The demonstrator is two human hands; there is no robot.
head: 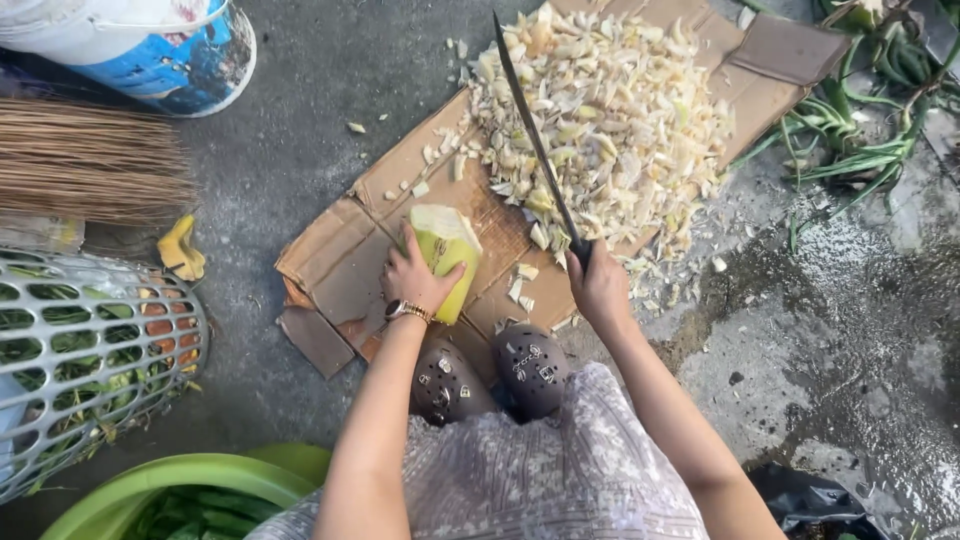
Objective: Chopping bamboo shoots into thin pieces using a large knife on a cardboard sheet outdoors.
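My left hand (415, 275) grips a pale green, partly trimmed coconut (447, 252) that stands on a flattened brown cardboard sheet (345, 250). A watch sits on that wrist. My right hand (598, 282) is closed round the handle of a long dark knife (535, 140), whose blade points up and away, raised to the right of the coconut. Behind the blade lies a big heap of pale husk shavings (610, 110) on the cardboard. My two dark clogs (490, 375) rest at the cardboard's near edge.
A white and blue bucket (150, 45) stands at top left, a straw broom (90, 160) below it. A grey plastic basket (85, 350) lies at left, a green basin (180, 490) at bottom. Green stalks (860, 130) lie at right on wet concrete.
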